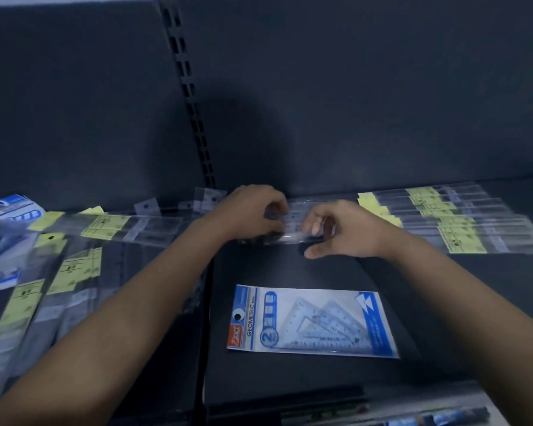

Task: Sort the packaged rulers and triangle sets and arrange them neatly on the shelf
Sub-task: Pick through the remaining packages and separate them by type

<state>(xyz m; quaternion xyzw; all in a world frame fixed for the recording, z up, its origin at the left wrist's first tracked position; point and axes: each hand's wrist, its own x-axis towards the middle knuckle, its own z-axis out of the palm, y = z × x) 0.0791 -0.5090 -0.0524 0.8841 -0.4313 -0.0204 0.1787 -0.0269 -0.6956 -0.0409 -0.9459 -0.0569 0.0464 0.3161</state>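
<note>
Both hands meet at the back of the dark shelf [290, 269]. My left hand [253, 212] and my right hand [339, 230] each grip an end of a clear packaged ruler bundle [293, 224] lying against the back wall. To the right, a row of packaged rulers with yellow labels [456, 222] lies stacked in line. On the left shelf section, more yellow-labelled rulers [74, 259] lie scattered at mixed angles. A blue and white triangle set pack [313, 322] lies flat in front of my hands.
Other blue triangle set packs lie at the far left [10, 210]. A slotted upright post [194, 118] divides the two shelf sections. More blue packaging shows on the lower shelf at the bottom right [428, 419]. The dark back panel rises behind everything.
</note>
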